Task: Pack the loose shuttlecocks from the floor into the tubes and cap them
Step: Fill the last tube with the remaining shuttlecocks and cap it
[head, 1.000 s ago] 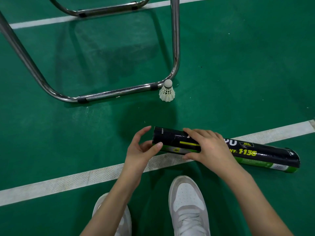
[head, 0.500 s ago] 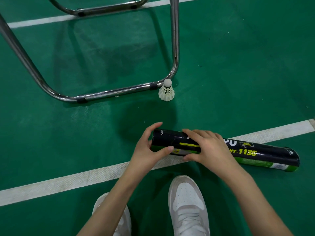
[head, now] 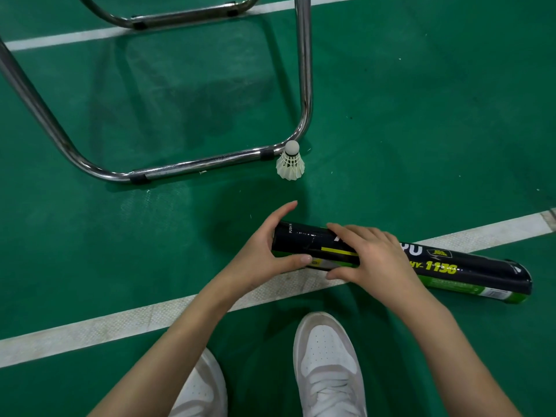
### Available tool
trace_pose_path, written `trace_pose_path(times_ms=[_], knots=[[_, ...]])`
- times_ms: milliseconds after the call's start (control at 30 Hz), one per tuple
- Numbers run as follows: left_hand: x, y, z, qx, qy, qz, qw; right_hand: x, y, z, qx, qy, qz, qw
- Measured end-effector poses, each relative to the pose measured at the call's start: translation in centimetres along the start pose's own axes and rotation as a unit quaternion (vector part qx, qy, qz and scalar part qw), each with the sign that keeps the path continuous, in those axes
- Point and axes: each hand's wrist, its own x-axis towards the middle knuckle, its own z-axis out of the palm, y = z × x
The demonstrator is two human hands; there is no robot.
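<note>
A long black and green shuttlecock tube (head: 469,269) lies on the green floor across a white line. My left hand (head: 264,251) cups the tube's left end, thumb under it and fingers over the top. My right hand (head: 370,257) grips the tube's body just right of that, fingers curled over it. One white feather shuttlecock (head: 290,162) stands on its skirt, cork up, beyond the tube, right beside a chrome frame's corner. The tube's left end is hidden by my palm, so I cannot tell whether a cap is on it.
A chrome tubular chair frame (head: 192,165) stands on the floor at the upper left. White court lines (head: 90,329) cross the floor. My two white shoes (head: 326,359) are at the bottom, close under the tube.
My left hand has moved right and closed over the tube's left end. The right hand and the tube have hardly shifted.
</note>
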Motion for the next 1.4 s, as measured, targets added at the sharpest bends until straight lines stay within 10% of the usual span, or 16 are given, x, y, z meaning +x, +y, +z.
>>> trace_pose_path(times_ms=[1000,1200,1400], knots=[[15.0,4.3,-3.9,0.281,0.055,0.053,0.957,0.6,0.5,-1.1,0.012,-0.02,0.002,1.0],[12.9,1.7,-4.6,0.4,0.153,0.083,0.9,0.2,0.9,-0.3,0.015,-0.007,-0.002,1.0],[5.0,-3.4,-6.2,0.314,0.205,0.023,0.927,0.1,0.8,0.6,0.02,-0.005,-0.005,1.0]])
